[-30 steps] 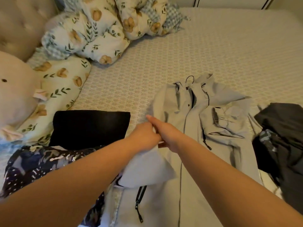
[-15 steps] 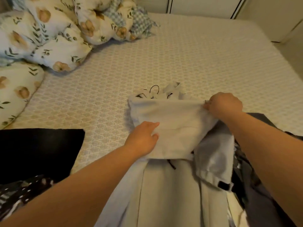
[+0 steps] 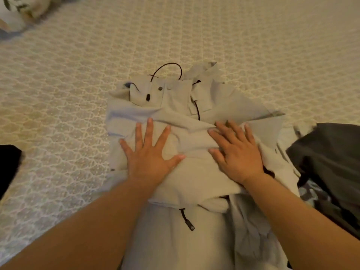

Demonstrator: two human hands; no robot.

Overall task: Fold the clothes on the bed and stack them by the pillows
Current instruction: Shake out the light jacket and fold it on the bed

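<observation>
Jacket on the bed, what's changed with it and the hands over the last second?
Both sleeves got folded across the jacket. The right hand let go of the sleeve, and both it and the left hand now press flat on the fold. The dark clothes stayed put.

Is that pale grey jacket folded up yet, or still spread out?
Partly folded. The grey jacket has its sleeves laid across its front under the flat left hand and right hand; its lower half remains unfolded.

Pale grey zip-up fabric jacket with black cords. Beneath it, cream bedspread with lattice pattern. Right of the jacket, dark charcoal cloth garment. Far left, black folded fabric.
</observation>
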